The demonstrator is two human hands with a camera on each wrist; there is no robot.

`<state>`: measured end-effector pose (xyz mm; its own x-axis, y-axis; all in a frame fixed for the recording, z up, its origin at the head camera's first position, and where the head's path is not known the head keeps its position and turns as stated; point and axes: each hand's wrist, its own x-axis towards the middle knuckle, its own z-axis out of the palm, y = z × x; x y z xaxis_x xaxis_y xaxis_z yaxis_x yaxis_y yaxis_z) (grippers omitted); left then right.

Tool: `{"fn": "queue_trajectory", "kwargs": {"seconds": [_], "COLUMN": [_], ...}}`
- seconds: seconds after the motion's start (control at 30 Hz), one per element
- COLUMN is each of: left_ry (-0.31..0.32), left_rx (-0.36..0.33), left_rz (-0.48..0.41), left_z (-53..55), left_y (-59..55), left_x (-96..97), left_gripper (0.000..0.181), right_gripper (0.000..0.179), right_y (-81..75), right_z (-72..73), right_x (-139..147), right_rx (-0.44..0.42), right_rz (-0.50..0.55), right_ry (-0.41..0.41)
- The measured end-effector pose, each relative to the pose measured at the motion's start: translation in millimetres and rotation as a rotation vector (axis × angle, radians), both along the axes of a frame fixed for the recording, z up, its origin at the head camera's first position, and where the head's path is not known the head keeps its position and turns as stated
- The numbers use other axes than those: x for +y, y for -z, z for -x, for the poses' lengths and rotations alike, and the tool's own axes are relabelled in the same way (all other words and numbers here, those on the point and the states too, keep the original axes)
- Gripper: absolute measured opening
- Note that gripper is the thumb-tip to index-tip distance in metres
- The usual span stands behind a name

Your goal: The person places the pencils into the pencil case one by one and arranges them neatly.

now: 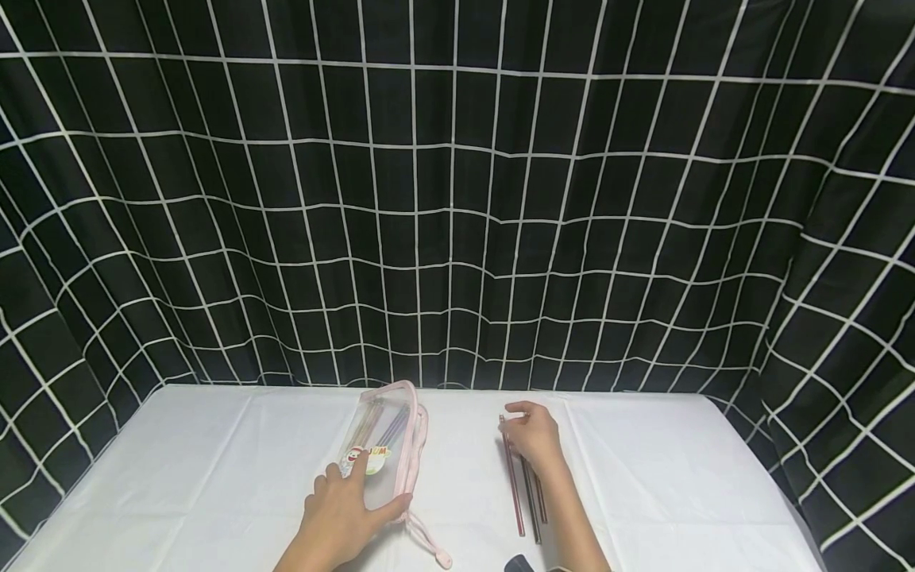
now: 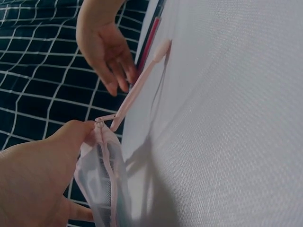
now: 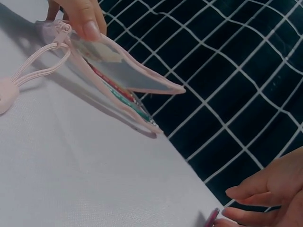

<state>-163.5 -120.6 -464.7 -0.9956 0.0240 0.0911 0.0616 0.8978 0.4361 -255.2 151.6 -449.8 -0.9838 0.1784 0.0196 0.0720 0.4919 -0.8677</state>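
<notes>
A see-through pencil case with pink edging lies left of the table's middle, with several pencils inside. My left hand holds the case near its zipper end, fingers spread over it and thumb at the edge. In the right wrist view the case's mouth gapes, showing red and green pencils. Three long pencils lie on the table to the right, a reddish pencil and a dark pencil among them. Over their far ends is my right hand, fingers loosely extended, with no pencil gripped.
A pink cord pull trails from the zipper toward the front. A white cloth covers the table. Behind and at both sides hangs a black curtain with a white grid. A small dark object shows at the bottom edge.
</notes>
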Motion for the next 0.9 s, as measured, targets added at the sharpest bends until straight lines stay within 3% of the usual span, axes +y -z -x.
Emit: {"fn": "queue_trajectory", "kwargs": {"seconds": [0.3, 0.9], "left_ry": [0.0, 0.004], "left_rx": [0.009, 0.009], "left_rz": [0.0, 0.0], "left_z": [0.2, 0.4], "left_y": [0.6, 1.2], "left_x": [-0.3, -0.9], "left_gripper": [0.098, 0.098], "right_gripper": [0.041, 0.045], "right_y": [1.3, 7.9], "right_z": [0.2, -4.0], "right_x": [-2.4, -15.1], "right_rx": [-0.049, -0.029], "right_rz": [0.0, -0.154], "right_ry": [-0.028, -0.114]}}
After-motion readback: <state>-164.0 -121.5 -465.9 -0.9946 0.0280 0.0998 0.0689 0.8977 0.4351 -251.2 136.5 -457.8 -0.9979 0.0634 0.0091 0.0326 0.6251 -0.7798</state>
